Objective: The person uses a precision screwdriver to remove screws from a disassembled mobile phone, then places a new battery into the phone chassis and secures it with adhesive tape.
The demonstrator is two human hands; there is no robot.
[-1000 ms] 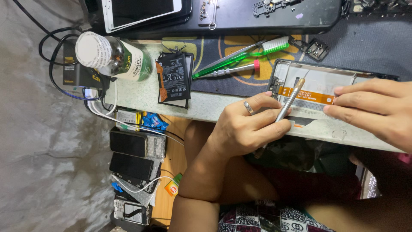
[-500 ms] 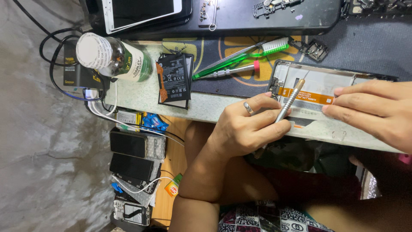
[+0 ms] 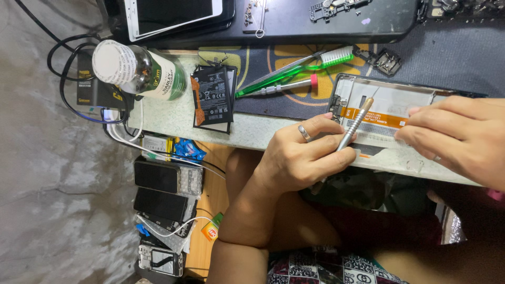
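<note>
— See the opened phone (image 3: 392,102)? It lies flat at the near edge of the worktable (image 3: 168,113), back off, with an orange ribbon cable (image 3: 386,118) running across its inside.

— And the metal screwdriver (image 3: 353,126)?

— Its tip sits just at the cable's left end, up by the frame's corner. The left hand (image 3: 300,158) is closed around its shaft, thumb and fingers pinching. The right hand (image 3: 463,139) lies on the phone's other end, fingers together and pressing flat; it grips nothing.

— What worries you?

— The tip, I'd say. If it skids, it could gouge that cable or tear it. And the phone is close to the table's lip, so a hard push might shove it off onto the lap below.

— Anything nearby at risk?

— A loose black battery (image 3: 213,97) lies well to the left, a green brush (image 3: 297,71) and a red-capped tool (image 3: 286,88) between. The capped bottle (image 3: 137,68) stands farther left; an elbow swing might tip it.
</note>
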